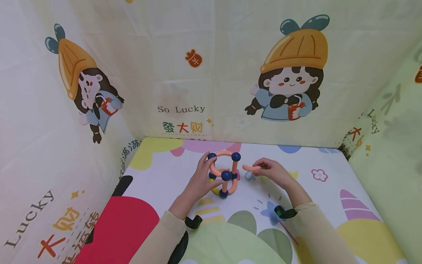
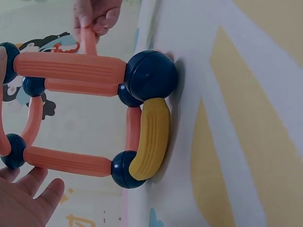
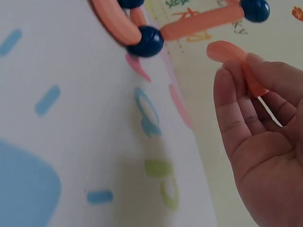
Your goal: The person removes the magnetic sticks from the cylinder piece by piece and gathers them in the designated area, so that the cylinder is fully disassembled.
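A box-shaped frame of magnetic building sticks and balls (image 1: 234, 166) stands on the table, its salmon rods joined by dark blue balls (image 2: 150, 75). One curved rod low on it is yellow (image 2: 154, 137). My left hand (image 1: 203, 176) grips the frame's upper left side, fingers at the far top ball and thumb by the near one. To the right of the frame, my right hand (image 1: 271, 172) pinches a loose curved salmon stick (image 3: 232, 54) between thumb and fingers. That stick's free end points toward the frame, with a gap between them.
A white table cover (image 1: 250, 146) with bright printed shapes lies under the hands. Cream cloth walls (image 1: 227, 73) with cartoon prints rise at the back and both sides. Dark bands (image 1: 285, 212) sit around both wrists.
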Action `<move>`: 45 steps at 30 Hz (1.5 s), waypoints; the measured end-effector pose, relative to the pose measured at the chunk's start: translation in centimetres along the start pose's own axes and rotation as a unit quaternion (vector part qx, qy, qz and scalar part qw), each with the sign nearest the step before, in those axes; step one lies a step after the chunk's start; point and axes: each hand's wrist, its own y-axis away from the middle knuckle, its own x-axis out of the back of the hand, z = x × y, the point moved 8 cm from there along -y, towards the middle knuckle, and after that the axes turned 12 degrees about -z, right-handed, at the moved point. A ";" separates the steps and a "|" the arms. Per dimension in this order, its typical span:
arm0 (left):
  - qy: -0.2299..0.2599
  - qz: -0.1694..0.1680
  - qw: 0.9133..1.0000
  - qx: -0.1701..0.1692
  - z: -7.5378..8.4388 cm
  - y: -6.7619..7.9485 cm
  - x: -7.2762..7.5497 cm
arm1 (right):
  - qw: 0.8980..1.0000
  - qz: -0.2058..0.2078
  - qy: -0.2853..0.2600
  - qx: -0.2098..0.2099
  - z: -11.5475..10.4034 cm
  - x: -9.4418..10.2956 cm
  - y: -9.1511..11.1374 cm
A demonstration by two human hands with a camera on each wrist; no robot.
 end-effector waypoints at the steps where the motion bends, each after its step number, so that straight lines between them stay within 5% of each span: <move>1: 0.000 0.000 1.000 -0.001 0.0 0.0 0.0 | 1.000 0.005 0.007 -0.002 0.3 0.3 0.1; 10: 0.011 -0.002 1.000 -0.010 -0.1 0.0 0.0 | 0.995 0.056 0.073 -0.031 3.1 2.8 0.4; 18: 0.016 -0.007 1.000 -0.005 -0.1 0.0 -0.1 | 0.992 0.055 0.076 -0.079 5.5 3.8 0.6; 45: 0.009 0.000 1.000 -0.007 -0.2 -0.2 0.0 | 0.986 0.045 0.141 -0.076 6.5 3.9 0.4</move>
